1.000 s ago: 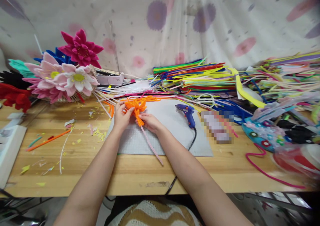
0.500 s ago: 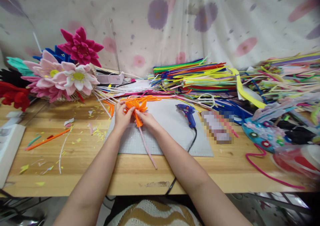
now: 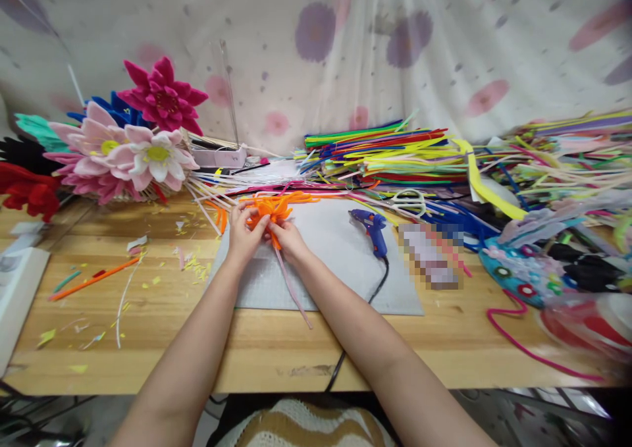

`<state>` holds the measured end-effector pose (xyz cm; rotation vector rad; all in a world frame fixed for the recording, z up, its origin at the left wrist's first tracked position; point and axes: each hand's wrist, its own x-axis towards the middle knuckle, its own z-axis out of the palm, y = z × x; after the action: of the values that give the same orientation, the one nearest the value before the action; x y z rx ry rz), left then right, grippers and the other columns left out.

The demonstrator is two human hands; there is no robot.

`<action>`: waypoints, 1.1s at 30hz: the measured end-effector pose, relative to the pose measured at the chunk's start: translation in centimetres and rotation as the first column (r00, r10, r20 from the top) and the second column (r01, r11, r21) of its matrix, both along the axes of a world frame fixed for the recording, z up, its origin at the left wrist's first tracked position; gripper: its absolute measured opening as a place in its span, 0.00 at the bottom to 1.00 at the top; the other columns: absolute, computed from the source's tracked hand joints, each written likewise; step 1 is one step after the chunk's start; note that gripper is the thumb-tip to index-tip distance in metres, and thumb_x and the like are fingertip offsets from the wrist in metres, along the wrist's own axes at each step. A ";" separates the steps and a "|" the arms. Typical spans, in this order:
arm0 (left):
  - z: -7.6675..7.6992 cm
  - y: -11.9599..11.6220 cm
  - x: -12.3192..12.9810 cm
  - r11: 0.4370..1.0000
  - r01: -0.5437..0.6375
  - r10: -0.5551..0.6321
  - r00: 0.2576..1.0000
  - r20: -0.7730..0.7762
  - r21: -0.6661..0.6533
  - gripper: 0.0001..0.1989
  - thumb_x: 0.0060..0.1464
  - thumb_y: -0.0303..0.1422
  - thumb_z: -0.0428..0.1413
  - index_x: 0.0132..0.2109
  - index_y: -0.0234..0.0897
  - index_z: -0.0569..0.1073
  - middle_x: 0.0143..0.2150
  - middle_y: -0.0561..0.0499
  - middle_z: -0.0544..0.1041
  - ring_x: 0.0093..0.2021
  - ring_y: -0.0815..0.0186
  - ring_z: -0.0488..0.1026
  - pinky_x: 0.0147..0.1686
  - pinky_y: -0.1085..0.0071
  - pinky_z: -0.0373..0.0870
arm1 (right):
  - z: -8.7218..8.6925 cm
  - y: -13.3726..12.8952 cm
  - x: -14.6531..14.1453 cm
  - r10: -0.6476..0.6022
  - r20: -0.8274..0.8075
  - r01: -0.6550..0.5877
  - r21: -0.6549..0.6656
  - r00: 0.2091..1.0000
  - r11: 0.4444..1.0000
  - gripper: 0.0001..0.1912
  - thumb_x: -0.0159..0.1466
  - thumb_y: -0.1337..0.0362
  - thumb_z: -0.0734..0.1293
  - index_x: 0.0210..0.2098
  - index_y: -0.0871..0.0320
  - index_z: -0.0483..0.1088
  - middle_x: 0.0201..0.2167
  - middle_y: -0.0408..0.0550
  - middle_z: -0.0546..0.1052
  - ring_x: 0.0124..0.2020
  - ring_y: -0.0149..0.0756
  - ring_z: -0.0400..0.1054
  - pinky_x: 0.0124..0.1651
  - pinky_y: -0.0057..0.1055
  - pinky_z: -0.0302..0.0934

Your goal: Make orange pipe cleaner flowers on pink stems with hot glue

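Observation:
An orange pipe-cleaner flower [image 3: 274, 206] is held between my two hands above a grey cutting mat [image 3: 336, 262]. My left hand [image 3: 245, 231] is closed on the flower's left side, thumb pressed near its base. From the right, my right hand [image 3: 288, 238] pinches the base, where the petals' lower ends gather. A pale pink stem [image 3: 292, 286] runs down from there toward the front of the mat. Fingers cover part of the flower. To the right on the mat lies a blue glue gun [image 3: 371, 228], its black cord trailing to the table's front edge.
Finished flowers [image 3: 158, 154] stand at the back left. Bundles of coloured pipe cleaners [image 3: 385, 147] line the back, with white-handled scissors [image 3: 409, 202] before them. Yellow scraps [image 3: 197, 269] and an orange pipe cleaner [image 3: 93, 278] lie left. A blue decorated piece [image 3: 513, 269] sits right.
Both hands remain on the orange flower. My thumbs and fingers have drawn slightly closer around its base, and the petals have shifted a little. The view has moved slightly.

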<state>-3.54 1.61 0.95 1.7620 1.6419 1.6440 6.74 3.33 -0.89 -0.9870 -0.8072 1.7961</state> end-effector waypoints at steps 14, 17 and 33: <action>0.2 -1.4 4.0 0.883 0.396 -0.133 0.727 0.673 -0.253 0.20 0.45 0.49 0.53 0.37 0.35 0.71 0.28 0.51 0.72 0.33 0.65 0.72 0.36 0.69 0.68 | 3.5 -1.0 2.7 0.179 -0.263 -0.158 0.101 0.948 0.982 0.17 0.46 0.55 0.72 0.27 0.61 0.66 0.17 0.36 0.61 0.17 0.19 0.50 0.15 0.20 0.37; 1.0 -1.5 4.7 0.893 0.386 -0.142 0.731 0.668 -0.232 0.20 0.44 0.47 0.55 0.39 0.36 0.71 0.30 0.50 0.74 0.37 0.64 0.72 0.39 0.68 0.68 | 3.1 -1.2 3.2 0.191 -0.268 -0.162 0.125 0.944 0.979 0.16 0.46 0.56 0.72 0.26 0.60 0.66 0.16 0.36 0.60 0.17 0.20 0.49 0.15 0.20 0.37; 4.2 -3.2 5.7 0.915 0.328 -0.088 0.732 0.675 -0.235 0.16 0.46 0.45 0.54 0.34 0.36 0.71 0.36 0.49 0.74 0.41 0.63 0.70 0.40 0.69 0.66 | 5.4 -1.3 4.5 0.324 -0.221 -0.324 0.038 0.920 0.945 0.10 0.48 0.66 0.72 0.25 0.63 0.67 0.18 0.39 0.66 0.18 0.20 0.54 0.15 0.18 0.40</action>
<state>2.13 -1.60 5.11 0.9794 1.2299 1.5039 11.29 2.07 4.51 -0.6580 -0.8652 2.1453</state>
